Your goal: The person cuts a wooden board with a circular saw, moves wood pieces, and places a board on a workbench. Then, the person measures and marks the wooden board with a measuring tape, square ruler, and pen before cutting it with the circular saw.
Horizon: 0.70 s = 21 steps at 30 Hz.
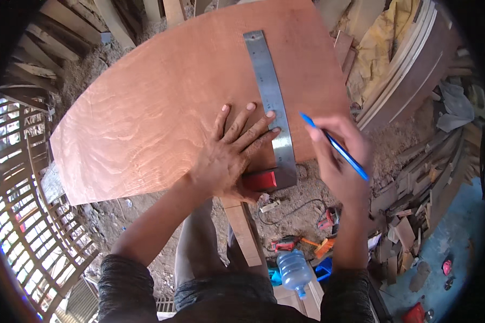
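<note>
A reddish-brown plywood sheet (161, 91) with a curved far edge lies before me. Across its right part runs a try square (270, 89) with a long steel blade and a red-faced stock at the near edge. My left hand (226, 148) lies spread on the sheet, two fingertips resting on the blade and the thumb by the stock. Slightly blurred, my right hand (342, 153) is closed around a blue pen (337, 148). The pen's tip points up and left, to the right of the blade; I cannot tell whether it touches the wood.
Stacked curved boards (409, 70) stand at the right, above scrap wood (404, 231). A narrow wooden piece (241, 231) extends below the sheet near my legs. Lower right are a clear blue bottle (295, 269), a red tool (284, 244) and a cable (291, 218). Slatted wood (27, 210) borders the left.
</note>
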Each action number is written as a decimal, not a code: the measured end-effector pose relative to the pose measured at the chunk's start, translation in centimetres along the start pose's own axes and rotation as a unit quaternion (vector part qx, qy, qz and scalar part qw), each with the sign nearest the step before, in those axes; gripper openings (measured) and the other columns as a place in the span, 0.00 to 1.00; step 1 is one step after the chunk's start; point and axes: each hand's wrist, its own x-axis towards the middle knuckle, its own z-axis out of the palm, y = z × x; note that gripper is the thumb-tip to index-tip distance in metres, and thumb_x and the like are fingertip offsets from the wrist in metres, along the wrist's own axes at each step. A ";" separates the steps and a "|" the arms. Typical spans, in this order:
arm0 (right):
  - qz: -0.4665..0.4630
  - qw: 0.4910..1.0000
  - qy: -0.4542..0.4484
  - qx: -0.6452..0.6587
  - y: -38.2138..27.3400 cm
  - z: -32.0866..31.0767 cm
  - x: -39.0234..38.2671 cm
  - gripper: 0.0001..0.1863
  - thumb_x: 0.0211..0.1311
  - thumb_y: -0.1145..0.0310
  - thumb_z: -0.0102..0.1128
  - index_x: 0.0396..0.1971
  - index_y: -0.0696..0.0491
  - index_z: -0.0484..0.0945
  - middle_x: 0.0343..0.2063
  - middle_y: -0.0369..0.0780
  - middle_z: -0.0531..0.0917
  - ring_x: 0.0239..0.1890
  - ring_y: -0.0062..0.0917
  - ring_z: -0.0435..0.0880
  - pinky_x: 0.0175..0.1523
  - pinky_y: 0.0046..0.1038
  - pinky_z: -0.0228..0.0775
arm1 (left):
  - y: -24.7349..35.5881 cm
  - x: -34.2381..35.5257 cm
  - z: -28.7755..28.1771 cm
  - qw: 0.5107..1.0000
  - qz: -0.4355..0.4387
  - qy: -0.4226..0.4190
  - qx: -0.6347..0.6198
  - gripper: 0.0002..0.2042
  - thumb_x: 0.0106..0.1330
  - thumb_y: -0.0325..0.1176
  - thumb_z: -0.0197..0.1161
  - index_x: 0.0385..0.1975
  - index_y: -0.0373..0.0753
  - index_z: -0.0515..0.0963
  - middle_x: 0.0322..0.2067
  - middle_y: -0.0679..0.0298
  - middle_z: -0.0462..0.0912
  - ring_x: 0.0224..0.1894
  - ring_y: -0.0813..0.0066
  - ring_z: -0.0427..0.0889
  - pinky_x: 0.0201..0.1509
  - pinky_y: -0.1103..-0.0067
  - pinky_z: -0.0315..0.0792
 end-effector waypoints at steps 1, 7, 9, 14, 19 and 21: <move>-0.027 0.999 0.031 0.025 0.7 1.2 1.1 0.04 0.69 0.76 0.64 0.39 0.60 0.80 0.24 0.40 0.84 0.29 0.15 0.85 0.33 0.21 0.74 | 0.1 0.1 0.0 1.000 0.002 0.004 0.005 0.72 0.18 0.64 0.83 0.78 0.53 0.59 0.80 0.64 0.51 0.82 0.50 0.42 0.83 0.46 0.31; -0.070 0.995 0.065 0.009 3.3 4.4 4.1 0.05 0.68 0.77 0.64 0.41 0.60 0.81 0.29 0.45 0.88 0.33 0.23 0.90 0.37 0.26 0.78 | 0.2 0.1 -0.5 1.000 0.003 -0.017 0.023 0.67 0.28 0.67 0.79 0.77 0.50 0.60 0.80 0.64 0.52 0.82 0.52 0.42 0.82 0.45 0.32; -0.073 0.995 0.059 0.013 3.5 4.7 4.5 0.05 0.68 0.77 0.64 0.41 0.60 0.81 0.29 0.46 0.87 0.32 0.24 0.90 0.37 0.26 0.78 | 0.2 0.1 -0.3 1.000 -0.001 -0.007 0.013 0.69 0.24 0.68 0.80 0.77 0.52 0.60 0.80 0.65 0.51 0.82 0.51 0.41 0.83 0.45 0.31; -0.057 0.997 0.048 0.011 3.4 5.2 4.7 0.05 0.67 0.77 0.64 0.41 0.60 0.80 0.29 0.46 0.87 0.31 0.24 0.90 0.36 0.26 0.77 | -0.2 -0.2 0.0 1.000 -0.005 0.000 0.013 0.70 0.22 0.68 0.80 0.78 0.54 0.59 0.80 0.65 0.51 0.82 0.51 0.41 0.83 0.45 0.30; -0.084 0.995 0.058 -0.008 3.4 5.0 4.9 0.05 0.67 0.77 0.64 0.40 0.60 0.79 0.28 0.47 0.86 0.29 0.25 0.88 0.34 0.28 0.75 | 0.1 0.0 -0.4 0.999 -0.006 -0.022 0.028 0.67 0.30 0.70 0.78 0.78 0.53 0.58 0.80 0.65 0.50 0.82 0.54 0.41 0.83 0.46 0.32; -0.079 0.996 0.050 -0.012 3.1 5.0 5.4 0.05 0.67 0.77 0.64 0.40 0.60 0.79 0.27 0.47 0.85 0.28 0.26 0.87 0.33 0.29 0.74 | 0.1 0.0 -0.1 1.000 -0.006 -0.009 0.014 0.67 0.27 0.67 0.80 0.78 0.54 0.59 0.80 0.65 0.50 0.82 0.53 0.42 0.83 0.46 0.31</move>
